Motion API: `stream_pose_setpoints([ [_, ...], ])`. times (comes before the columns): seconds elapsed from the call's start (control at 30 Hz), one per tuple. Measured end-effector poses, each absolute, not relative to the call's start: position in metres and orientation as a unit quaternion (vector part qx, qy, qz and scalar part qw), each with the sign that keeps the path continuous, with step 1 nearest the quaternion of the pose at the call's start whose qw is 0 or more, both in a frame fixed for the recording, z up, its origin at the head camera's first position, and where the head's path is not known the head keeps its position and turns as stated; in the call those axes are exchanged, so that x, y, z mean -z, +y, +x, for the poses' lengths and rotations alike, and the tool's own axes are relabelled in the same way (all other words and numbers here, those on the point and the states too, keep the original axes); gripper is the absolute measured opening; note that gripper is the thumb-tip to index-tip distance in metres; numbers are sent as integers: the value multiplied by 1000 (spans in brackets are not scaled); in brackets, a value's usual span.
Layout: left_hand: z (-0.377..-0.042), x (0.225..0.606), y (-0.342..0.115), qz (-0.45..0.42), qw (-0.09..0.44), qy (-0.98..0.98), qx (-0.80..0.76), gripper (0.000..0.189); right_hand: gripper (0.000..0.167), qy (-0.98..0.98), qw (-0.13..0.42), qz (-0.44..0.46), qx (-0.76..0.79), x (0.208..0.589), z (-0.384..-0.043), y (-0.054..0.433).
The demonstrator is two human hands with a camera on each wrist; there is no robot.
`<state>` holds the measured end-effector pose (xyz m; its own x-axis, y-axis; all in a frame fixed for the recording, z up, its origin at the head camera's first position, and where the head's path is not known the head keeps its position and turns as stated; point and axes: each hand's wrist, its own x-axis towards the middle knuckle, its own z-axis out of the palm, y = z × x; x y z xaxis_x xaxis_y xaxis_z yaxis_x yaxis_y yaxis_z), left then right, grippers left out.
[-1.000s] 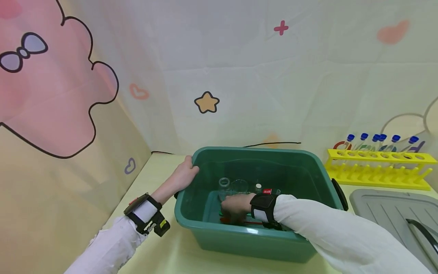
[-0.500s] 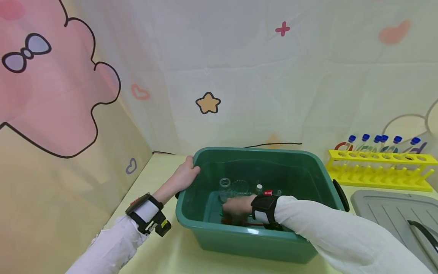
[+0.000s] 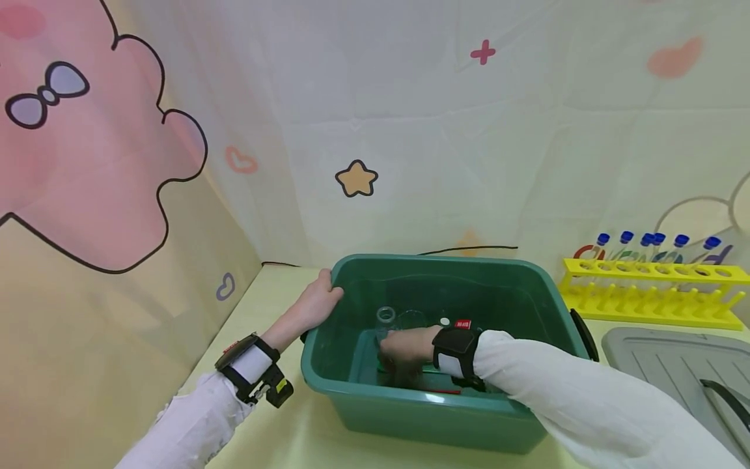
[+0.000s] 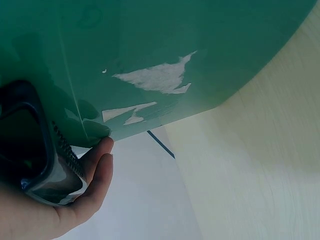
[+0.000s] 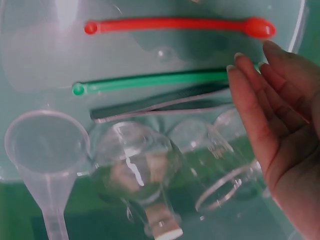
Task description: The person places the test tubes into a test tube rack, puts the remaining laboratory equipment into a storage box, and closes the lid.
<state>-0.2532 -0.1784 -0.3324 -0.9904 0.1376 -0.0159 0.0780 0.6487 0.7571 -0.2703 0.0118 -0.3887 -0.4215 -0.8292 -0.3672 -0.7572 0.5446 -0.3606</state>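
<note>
A green plastic bin (image 3: 433,420) stands on the table. My left hand (image 3: 316,301) grips its left rim, thumb inside; fingers curl beside the black handle (image 4: 40,135) in the left wrist view. Down inside the bin is my right hand (image 3: 410,345), blurred in the head view. In the right wrist view its fingers (image 5: 252,102) are loosely bent and pinch nothing visible. They cover the right end of a green spoon (image 5: 160,82). Above lies a red spoon (image 5: 170,24); below are tweezers (image 5: 107,115), a funnel (image 5: 50,150), a stoppered round flask (image 5: 135,145) and other clear glassware.
A yellow test tube rack (image 3: 650,316) with several blue-capped tubes (image 3: 627,236) stands at the right. In front of it lies a grey lid (image 3: 656,352) with a black handle. A printed sheet (image 3: 410,130) hangs behind the table (image 3: 281,417).
My right hand has shifted slightly within the bin. The red spoon's visible end appears a little nearer the front wall. My left hand keeps its hold on the rim.
</note>
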Motion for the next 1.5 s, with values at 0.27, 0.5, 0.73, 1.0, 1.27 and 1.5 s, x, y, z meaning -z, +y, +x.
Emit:
stream_pose_setpoints([
  [0.27, -251, 334, -182, 60, 27, 909, -411, 29, 8, 842, 243, -470, 102, 365, -275, 18],
  [0.5, -251, 337, -187, 60, 28, 910, -409, 27, 8, 848, 225, -461, 129, 338, -277, 29],
  [0.73, -250, 335, -190, 62, 30, 909, -411, 25, 7, 855, 193, -457, 148, 293, -274, 50],
  [1.0, -249, 335, -190, 61, 32, 908, -414, 27, 4, 866, 158, -440, 179, 253, -265, 91],
  [1.27, -249, 336, -188, 65, 28, 910, -409, 28, 4, 877, 103, -414, 220, 231, -255, 143],
  [1.5, -250, 336, -184, 62, 29, 912, -405, 28, 4, 908, 60, -333, 246, 229, -247, 197],
])
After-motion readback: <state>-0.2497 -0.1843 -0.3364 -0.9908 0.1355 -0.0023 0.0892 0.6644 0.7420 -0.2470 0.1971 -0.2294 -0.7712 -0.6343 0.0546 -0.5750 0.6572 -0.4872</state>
